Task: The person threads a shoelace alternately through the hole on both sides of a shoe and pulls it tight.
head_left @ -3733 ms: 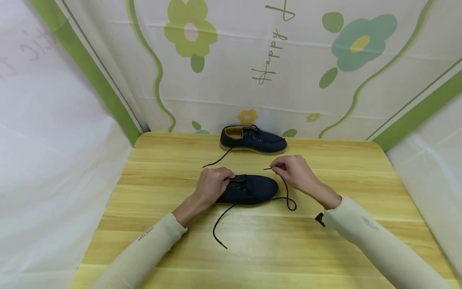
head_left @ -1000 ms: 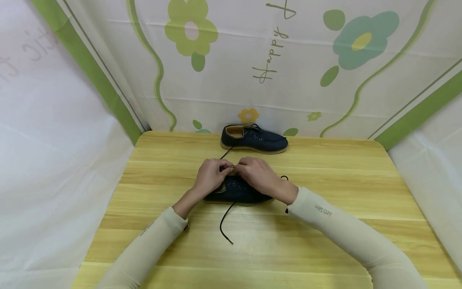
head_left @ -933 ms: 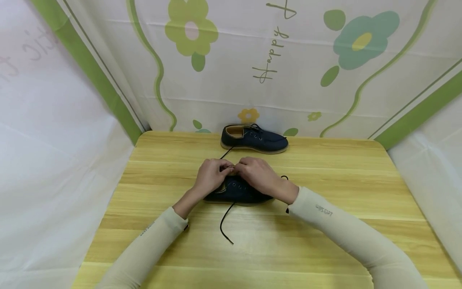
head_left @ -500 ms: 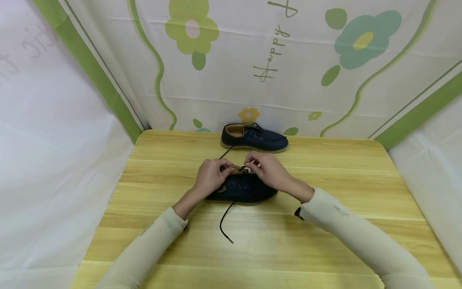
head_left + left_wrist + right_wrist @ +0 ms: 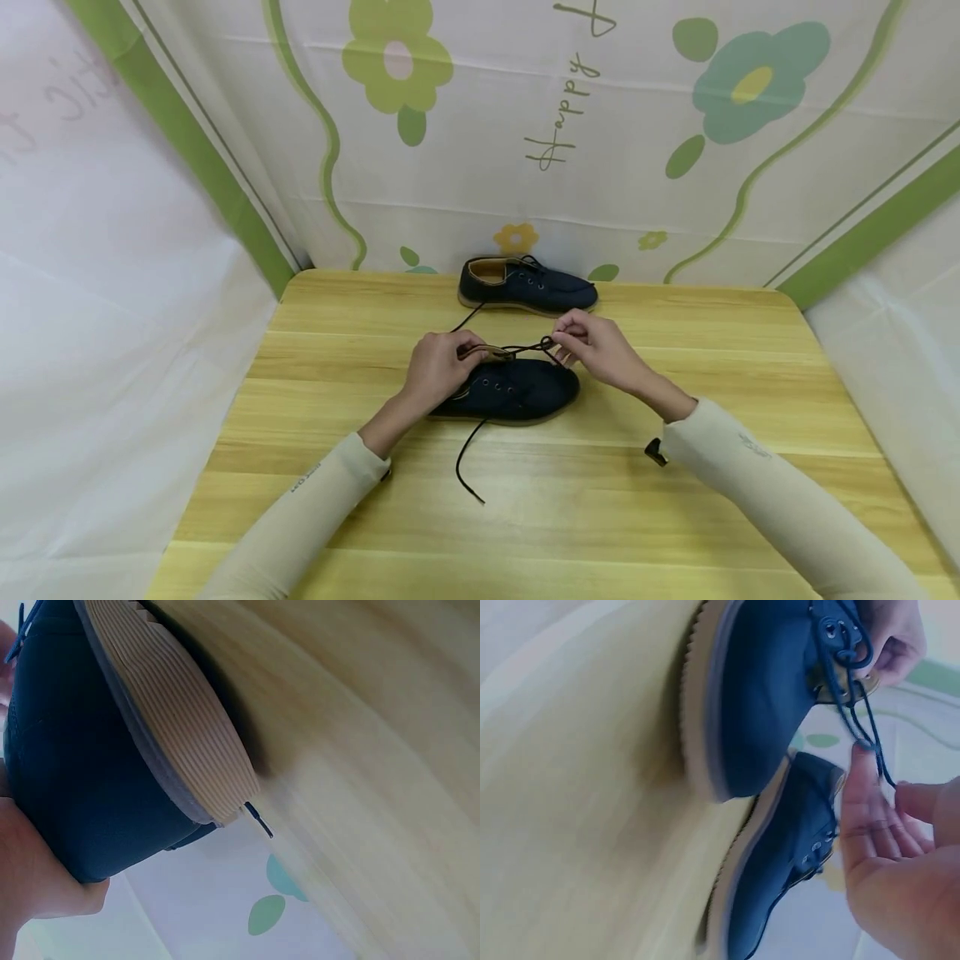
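Observation:
A dark navy lace-up shoe [image 5: 536, 390] stands on the wooden table, toe to the right. My left hand [image 5: 437, 368] grips its upper at the opening, pinching the raised flap with the tan lining. To the right, above the toe, my right hand [image 5: 606, 354] pinches the dark shoelace [image 5: 521, 347], which runs taut from the flap to its fingers with a small loop near the fingertips. The right wrist view shows that lace [image 5: 866, 742] between index finger and thumb. A loose lace end [image 5: 460, 467] lies on the table in front of the shoe.
A matching navy shoe [image 5: 558, 290] stands behind at the table's far edge, with its own loose lace [image 5: 468, 317]. White fabric walls [image 5: 465, 167] with flower prints and green edging enclose the table [image 5: 600, 517] at the back and sides.
My right hand first held a lace tip near the toe, moved to the flap beside the left hand, and has drawn back right, stretching the lace. The left hand stays at the shoe's opening.

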The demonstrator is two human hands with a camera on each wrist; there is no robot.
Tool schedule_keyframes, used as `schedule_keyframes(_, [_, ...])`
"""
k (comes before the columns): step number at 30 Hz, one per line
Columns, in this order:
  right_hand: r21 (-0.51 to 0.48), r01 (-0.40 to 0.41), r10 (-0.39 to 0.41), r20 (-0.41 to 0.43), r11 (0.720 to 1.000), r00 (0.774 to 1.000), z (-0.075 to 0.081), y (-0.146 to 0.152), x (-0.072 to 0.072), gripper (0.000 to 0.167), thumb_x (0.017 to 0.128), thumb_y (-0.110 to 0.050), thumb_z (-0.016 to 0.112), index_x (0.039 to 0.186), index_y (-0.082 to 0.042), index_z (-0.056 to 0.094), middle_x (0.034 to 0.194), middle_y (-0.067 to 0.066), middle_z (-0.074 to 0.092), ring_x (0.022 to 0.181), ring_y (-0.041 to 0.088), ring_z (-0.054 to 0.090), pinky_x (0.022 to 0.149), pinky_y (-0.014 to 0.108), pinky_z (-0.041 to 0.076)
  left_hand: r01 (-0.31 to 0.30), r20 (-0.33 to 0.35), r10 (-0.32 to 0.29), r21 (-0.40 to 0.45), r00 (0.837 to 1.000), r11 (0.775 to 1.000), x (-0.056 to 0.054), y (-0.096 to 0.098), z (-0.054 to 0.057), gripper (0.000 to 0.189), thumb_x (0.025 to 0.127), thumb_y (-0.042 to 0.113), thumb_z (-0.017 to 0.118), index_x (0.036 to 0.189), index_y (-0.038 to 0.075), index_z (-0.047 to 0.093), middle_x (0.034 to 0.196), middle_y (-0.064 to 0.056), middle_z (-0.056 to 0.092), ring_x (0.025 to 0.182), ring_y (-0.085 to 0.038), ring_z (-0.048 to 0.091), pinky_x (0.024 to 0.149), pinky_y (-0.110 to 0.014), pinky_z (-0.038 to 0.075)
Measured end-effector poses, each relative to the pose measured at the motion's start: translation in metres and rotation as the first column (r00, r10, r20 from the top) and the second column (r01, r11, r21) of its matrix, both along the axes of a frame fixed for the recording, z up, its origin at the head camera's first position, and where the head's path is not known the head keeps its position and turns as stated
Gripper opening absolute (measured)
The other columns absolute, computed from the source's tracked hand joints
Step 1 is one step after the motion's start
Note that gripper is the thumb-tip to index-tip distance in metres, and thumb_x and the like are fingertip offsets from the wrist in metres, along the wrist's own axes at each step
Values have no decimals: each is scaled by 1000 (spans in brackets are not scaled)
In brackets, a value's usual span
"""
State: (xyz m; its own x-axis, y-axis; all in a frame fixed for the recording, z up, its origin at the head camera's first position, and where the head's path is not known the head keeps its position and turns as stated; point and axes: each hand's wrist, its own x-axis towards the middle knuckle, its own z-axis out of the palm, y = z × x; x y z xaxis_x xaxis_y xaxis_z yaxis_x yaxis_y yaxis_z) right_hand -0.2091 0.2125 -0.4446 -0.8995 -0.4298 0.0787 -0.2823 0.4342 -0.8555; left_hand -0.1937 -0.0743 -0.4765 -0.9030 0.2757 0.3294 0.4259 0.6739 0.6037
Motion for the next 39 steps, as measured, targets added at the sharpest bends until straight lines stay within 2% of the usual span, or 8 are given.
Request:
schedule_keyframes(5, [-63, 60, -59, 12, 996, 998, -5, 20, 2, 12, 108, -7, 60, 108, 5, 64, 101, 24, 78, 87, 37, 79, 75, 47, 63, 7, -28, -7, 1, 1000, 1000, 0, 0, -2, 4, 91, 17, 85, 95, 15, 84, 86, 3, 80, 68, -14, 72, 64, -36, 56])
schedule_keyframes(10, [-149, 118, -116, 20, 982, 993, -11, 40, 5, 14, 108, -5, 60, 109, 9, 62, 109, 33, 74, 87, 20, 80, 78, 44, 63, 34, -71, -33, 16, 997, 999, 1, 0, -2, 6, 88, 16, 89, 92, 15, 85, 85, 3, 81, 67, -15, 73, 63, -36, 56])
schedule_keyframes(12, [-209, 136, -133, 28, 968, 991, -13, 47, 6, 15, 108, -3, 60, 110, 12, 60, 110, 34, 73, 89, 18, 80, 79, 42, 63, 47, -82, -45, 21, 996, 999, 2, -1, -2, 5, 88, 15, 89, 92, 15, 85, 86, 3, 81, 67, -14, 73, 63, -35, 56])
schedule_keyframes(17, [-360, 168, -160, 54, 918, 986, -15, 62, 7, 19, 105, 0, 62, 108, 19, 57, 106, 22, 78, 92, 19, 80, 79, 36, 62, 66, -99, -65, 8, 993, 998, 4, -2, -2, 5, 88, 14, 89, 92, 17, 86, 87, 4, 81, 70, -14, 74, 65, -34, 58])
schedule_keyframes(22, [-440, 262, -231, 123, 859, 965, -12, 76, 8, 21, 102, -1, 69, 107, 17, 60, 96, 9, 81, 84, 17, 80, 76, 32, 62, 75, -107, -75, -9, 991, 997, 5, -2, -2, 6, 87, 13, 89, 92, 16, 86, 87, 3, 81, 73, -15, 76, 68, -36, 60])
schedule_keyframes(29, [-507, 367, -284, 235, 780, 929, -8, 94, 9, 21, 102, -3, 70, 111, 13, 61, 95, 8, 81, 85, 15, 80, 78, 28, 62, 84, -105, -85, -12, 991, 996, 6, -2, -2, 6, 87, 13, 89, 92, 16, 86, 87, 4, 81, 74, -15, 76, 69, -37, 60])
schedule_keyframes(37, [-583, 380, -279, 258, 718, 925, -5, 110, 8, 24, 100, 3, 70, 114, 18, 59, 94, 10, 81, 83, 16, 80, 76, 27, 62, 86, -120, -86, -3, 989, 996, 6, -2, -2, 4, 88, 14, 88, 92, 16, 85, 87, 4, 81, 72, -14, 75, 65, -36, 58])
schedule_keyframes(39, [-610, 390, -286, 265, 689, 921, -3, 114, 8, 20, 99, 5, 70, 112, 17, 61, 93, 11, 81, 82, 17, 80, 75, 27, 62, 90, -125, -89, -5, 988, 996, 7, -2, -2, 5, 88, 14, 88, 92, 16, 85, 87, 4, 81, 72, -14, 75, 66, -36, 58])
